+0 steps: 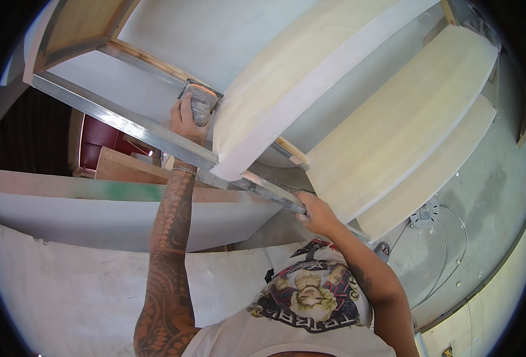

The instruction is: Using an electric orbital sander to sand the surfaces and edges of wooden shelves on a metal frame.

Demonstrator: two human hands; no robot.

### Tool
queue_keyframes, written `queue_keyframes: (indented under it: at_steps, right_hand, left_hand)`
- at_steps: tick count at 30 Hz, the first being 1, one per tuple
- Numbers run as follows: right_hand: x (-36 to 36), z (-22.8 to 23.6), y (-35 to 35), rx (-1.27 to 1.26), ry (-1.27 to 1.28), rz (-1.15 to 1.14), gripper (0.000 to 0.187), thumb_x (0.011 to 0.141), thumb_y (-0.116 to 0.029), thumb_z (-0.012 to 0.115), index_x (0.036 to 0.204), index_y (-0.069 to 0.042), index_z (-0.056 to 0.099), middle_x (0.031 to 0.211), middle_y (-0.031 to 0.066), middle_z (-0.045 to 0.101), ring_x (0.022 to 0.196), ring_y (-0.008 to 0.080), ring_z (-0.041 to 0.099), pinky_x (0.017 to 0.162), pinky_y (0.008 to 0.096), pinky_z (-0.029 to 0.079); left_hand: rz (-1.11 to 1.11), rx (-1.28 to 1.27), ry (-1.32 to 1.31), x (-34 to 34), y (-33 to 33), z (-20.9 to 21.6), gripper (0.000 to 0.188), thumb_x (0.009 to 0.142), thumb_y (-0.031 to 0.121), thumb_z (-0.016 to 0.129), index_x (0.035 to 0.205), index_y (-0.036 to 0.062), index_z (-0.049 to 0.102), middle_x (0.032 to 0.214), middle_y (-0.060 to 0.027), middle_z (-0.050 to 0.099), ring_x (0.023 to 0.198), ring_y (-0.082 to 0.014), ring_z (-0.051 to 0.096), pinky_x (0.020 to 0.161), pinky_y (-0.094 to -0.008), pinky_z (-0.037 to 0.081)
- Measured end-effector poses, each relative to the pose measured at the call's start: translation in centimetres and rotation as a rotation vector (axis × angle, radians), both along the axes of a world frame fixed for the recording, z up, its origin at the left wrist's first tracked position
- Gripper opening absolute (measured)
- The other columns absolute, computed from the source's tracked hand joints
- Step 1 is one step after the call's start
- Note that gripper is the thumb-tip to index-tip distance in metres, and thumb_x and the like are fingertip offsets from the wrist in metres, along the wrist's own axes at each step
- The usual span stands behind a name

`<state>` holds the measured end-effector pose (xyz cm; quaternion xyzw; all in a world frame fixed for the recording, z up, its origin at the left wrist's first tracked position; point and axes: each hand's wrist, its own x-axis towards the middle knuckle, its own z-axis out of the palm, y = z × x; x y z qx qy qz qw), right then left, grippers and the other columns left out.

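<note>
My left hand is closed over a dusty grey sanding block with an orange layer. The block is beside the left edge of a curved, cream-coloured panel with a whitish rim; whether it touches that panel I cannot tell. My left forearm passes beneath a shiny metal bar. Lower right of it, my right hand grips the end part of a smeared metal bar, fingers wrapped round it.
More curved cream panels stand to the right. A wood-edged frame fills the upper left. Below the bar lies a long white board with a green smear. A round grey device with a cable sits on the concrete floor.
</note>
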<state>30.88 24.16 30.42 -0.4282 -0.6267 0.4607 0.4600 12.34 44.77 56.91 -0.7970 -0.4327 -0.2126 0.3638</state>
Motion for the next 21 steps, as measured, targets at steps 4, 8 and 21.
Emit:
queue_keyframes:
  at_steps: [4,8,21]
  right_hand:
    - [-0.2,-0.6,0.0,0.064,0.029,-0.082,0.043,0.079,-0.009,0.07,0.119,-0.007,0.055,0.1,0.0184,0.061,0.093,0.0394,0.063,0.08,0.0457,0.051]
    - [-0.4,-0.6,0.0,0.083,0.027,-0.079,0.043,0.079,-0.008,0.07,0.119,-0.006,0.054,0.101,0.0187,0.061,0.094,0.0398,0.062,0.08,0.0457,0.05]
    - [-0.4,-0.7,-0.1,0.088,0.029,-0.093,0.044,0.08,-0.009,0.069,0.121,-0.007,0.054,0.103,0.0182,0.061,0.096,0.0386,0.063,0.082,0.0451,0.05]
  left_hand:
    - [-0.045,-0.01,-0.043,0.3,0.5,0.1,0.082,0.067,0.017,0.086,0.14,0.0116,0.05,0.126,-0.0165,0.054,0.107,-0.0395,0.062,0.089,-0.0479,0.054]
    - [-0.118,0.054,-0.089,-0.9,1.3,1.7,0.083,0.067,0.017,0.085,0.141,0.0113,0.048,0.125,-0.0167,0.054,0.106,-0.0401,0.062,0.089,-0.0502,0.053]
    - [-0.088,0.007,-0.022,-1.4,1.0,1.0,0.089,0.064,0.015,0.087,0.143,0.0115,0.046,0.127,-0.02,0.052,0.11,-0.0397,0.06,0.09,-0.0498,0.053]
